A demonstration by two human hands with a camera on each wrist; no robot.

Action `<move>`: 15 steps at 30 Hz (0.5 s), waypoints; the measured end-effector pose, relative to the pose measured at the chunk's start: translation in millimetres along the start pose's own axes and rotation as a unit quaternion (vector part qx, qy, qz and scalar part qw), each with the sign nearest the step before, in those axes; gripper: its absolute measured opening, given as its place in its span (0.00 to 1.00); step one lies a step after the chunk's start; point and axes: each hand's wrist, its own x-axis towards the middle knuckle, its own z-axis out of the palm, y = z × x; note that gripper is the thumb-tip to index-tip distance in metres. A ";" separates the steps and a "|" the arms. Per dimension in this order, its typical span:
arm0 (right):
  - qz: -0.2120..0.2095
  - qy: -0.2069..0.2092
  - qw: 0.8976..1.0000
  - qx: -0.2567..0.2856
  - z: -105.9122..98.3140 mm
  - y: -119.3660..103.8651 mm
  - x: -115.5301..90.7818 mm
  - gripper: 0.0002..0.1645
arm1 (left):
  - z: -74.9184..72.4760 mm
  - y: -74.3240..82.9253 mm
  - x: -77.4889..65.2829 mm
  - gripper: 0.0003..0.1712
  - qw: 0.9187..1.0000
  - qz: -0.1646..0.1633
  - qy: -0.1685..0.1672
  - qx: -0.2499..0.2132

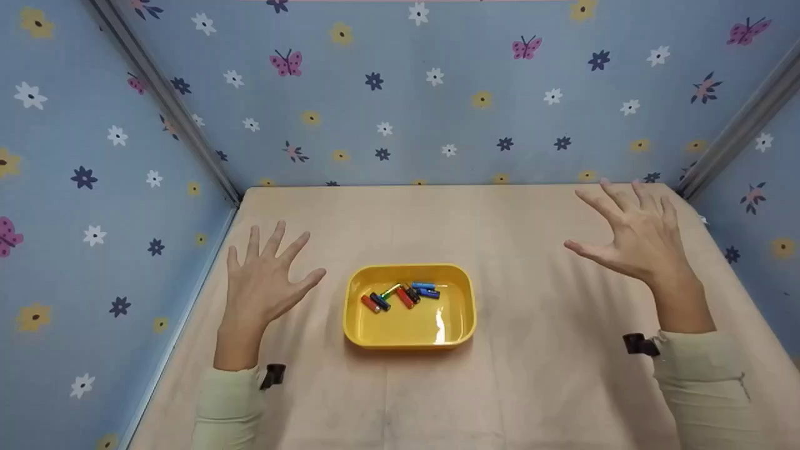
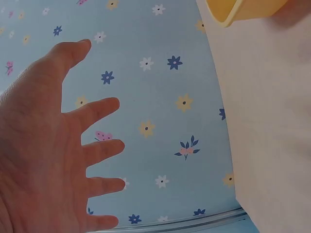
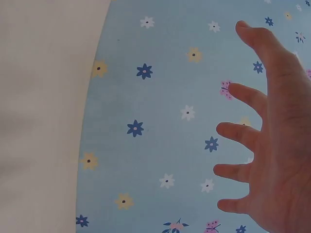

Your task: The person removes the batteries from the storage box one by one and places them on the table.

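Observation:
A yellow plastic tray (image 1: 409,340) sits mid-table in the head view, with several small batteries (image 1: 405,297) lying in its back half. They are red, blue, black and green-gold. To the left of the tray my left hand (image 1: 262,287) is held over the table with fingers spread, holding nothing. My right hand (image 1: 644,240) is farther off, over the table's right side, its fingers likewise spread and nothing in them. The left wrist view shows the palm side of my left hand (image 2: 53,145) and a corner of the tray (image 2: 226,14). In the right wrist view my right hand (image 3: 277,131) has all fingers apart.
A pale cloth covers the table (image 1: 531,400). Blue walls (image 1: 400,94) printed with flowers and butterflies enclose its back and both sides, with grey metal posts (image 1: 169,100) at the corners. Small black wrist cameras (image 1: 273,375) stick out from the green sleeves (image 1: 230,406).

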 end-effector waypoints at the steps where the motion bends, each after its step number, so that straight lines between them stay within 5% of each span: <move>1: -0.001 -0.001 1.000 0.002 0.1 -1.5 0.9 0.56 | -0.4 0.5 0.2 0.47 1.000 0.000 -0.001 -0.001; 15: -0.022 -0.012 1.000 -0.001 4.9 -19.9 11.0 0.55 | -2.3 5.7 4.6 0.47 1.000 0.011 -0.001 -0.022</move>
